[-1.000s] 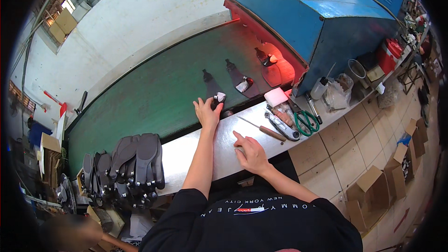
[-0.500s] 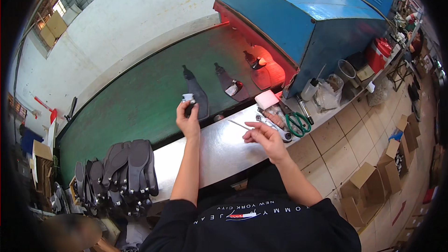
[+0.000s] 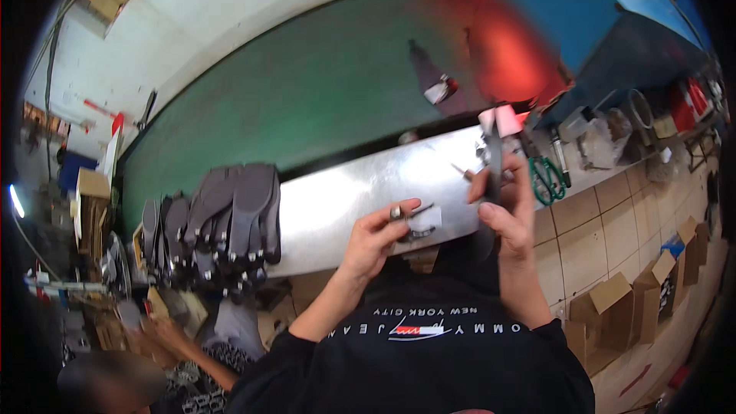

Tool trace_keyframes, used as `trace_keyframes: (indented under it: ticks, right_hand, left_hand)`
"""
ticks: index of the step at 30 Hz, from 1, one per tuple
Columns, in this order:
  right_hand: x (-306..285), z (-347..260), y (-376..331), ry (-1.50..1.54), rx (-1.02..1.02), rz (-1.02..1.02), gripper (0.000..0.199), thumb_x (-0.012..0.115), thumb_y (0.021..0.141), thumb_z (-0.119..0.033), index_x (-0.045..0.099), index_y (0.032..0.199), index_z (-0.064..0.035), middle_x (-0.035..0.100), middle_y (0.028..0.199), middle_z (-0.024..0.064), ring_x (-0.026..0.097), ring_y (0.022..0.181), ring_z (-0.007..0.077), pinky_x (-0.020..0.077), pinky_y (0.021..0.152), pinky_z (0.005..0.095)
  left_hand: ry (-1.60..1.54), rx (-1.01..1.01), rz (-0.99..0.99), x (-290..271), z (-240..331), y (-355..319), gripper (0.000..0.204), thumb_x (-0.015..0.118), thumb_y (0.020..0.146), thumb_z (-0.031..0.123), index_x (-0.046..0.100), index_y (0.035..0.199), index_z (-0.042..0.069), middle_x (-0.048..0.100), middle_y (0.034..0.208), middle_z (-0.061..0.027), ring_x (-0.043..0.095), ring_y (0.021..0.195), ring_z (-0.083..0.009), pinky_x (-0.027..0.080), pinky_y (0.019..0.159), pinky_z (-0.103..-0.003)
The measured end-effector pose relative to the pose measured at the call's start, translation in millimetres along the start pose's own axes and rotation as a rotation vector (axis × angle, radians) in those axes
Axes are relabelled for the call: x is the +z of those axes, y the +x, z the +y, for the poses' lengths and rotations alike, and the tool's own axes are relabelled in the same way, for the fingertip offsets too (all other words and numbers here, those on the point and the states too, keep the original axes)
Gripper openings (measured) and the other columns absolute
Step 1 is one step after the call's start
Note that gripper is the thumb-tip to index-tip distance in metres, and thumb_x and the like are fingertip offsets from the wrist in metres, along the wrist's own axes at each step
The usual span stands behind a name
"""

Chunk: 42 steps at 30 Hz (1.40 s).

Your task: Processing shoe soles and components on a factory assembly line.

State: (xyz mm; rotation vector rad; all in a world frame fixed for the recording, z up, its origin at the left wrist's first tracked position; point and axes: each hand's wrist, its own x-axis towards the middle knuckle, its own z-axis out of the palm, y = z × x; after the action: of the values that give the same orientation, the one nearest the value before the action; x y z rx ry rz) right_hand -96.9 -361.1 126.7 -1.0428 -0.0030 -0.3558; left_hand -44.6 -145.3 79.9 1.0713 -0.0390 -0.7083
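Note:
My left hand (image 3: 376, 238) is closed in a pinch on a small black strap piece (image 3: 420, 231) with a white label, above the metal tabletop's front edge. In my right hand (image 3: 517, 207) is a dark grey shoe sole (image 3: 495, 161), turned edge-on and blurred, with the fingers wrapped round it. A thin pointed tool (image 3: 460, 170) shows beside the right fingertips; whether it is held or lies on the metal, I cannot tell. On the green conveyor belt (image 3: 307, 84) lies another dark sole (image 3: 424, 69), with a strap piece and white label (image 3: 438, 90) on it.
Several dark soles (image 3: 238, 207) are piled at the metal table's left end. Green-handled scissors (image 3: 547, 182) and a pink block (image 3: 506, 120) sit at the right. Red light glows under the blue machine (image 3: 579, 11). A co-worker's hands (image 3: 165, 333) are at lower left; open cartons (image 3: 606, 299) stand at right.
The near sole has left the belt and is in my right hand. My left hand has come down closer to me with the strap piece. The whole view has turned.

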Motion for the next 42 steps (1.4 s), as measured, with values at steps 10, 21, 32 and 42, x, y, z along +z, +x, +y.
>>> trace_keyframes:
  ticks: [10, 21, 32, 42]
  right_hand:
    - [19.6, 5.8, -32.2, -0.559, 0.008, -0.187, 0.043, 0.081, 0.068, -0.006, 0.044, 0.090, -0.0061, 0.048, 0.086, 0.0044, 0.048, 0.078, 0.0115, 0.0404, 0.070, 0.0236]
    - [31.0, 18.2, -38.4, -0.806, -0.045, -0.330, 0.059, 0.074, 0.070, -0.004, 0.057, 0.127, -0.0014, 0.066, 0.094, 0.0158, 0.063, 0.081, 0.0245, 0.0484, 0.076, 0.0293]
    - [32.5, 21.1, -42.5, -0.827, -0.065, -0.322, 0.047, 0.073, 0.069, -0.003, 0.066, 0.115, -0.0025, 0.066, 0.092, 0.0137, 0.062, 0.082, 0.0267, 0.0473, 0.075, 0.0326]
    - [32.8, 22.1, -40.7, -0.793, -0.036, -0.333, 0.046, 0.072, 0.069, -0.002, 0.065, 0.114, -0.0007, 0.065, 0.089, 0.0134, 0.062, 0.079, 0.0255, 0.0475, 0.072, 0.0314]
  left_hand:
    - [-0.087, 0.145, -0.068, -30.3, 9.7, -11.8, 0.030, 0.061, 0.086, -0.003, 0.062, 0.116, 0.000, 0.063, 0.118, -0.0145, 0.061, 0.108, -0.0208, 0.051, 0.092, -0.034]
    - [-0.125, 0.198, -0.096, -38.5, 5.3, -19.0, 0.029, 0.068, 0.079, -0.005, 0.064, 0.107, 0.001, 0.063, 0.117, -0.0177, 0.061, 0.106, -0.0205, 0.050, 0.092, -0.034]
    - [-0.111, 0.155, -0.095, -42.2, 1.2, -20.8, 0.033, 0.069, 0.071, -0.005, 0.062, 0.103, 0.002, 0.060, 0.117, -0.0220, 0.061, 0.107, -0.0280, 0.050, 0.094, -0.038]
    - [-0.140, 0.220, -0.157, -42.0, 0.7, -18.0, 0.031, 0.069, 0.074, -0.007, 0.065, 0.103, 0.000, 0.062, 0.117, -0.0197, 0.061, 0.107, -0.0232, 0.050, 0.092, -0.035]
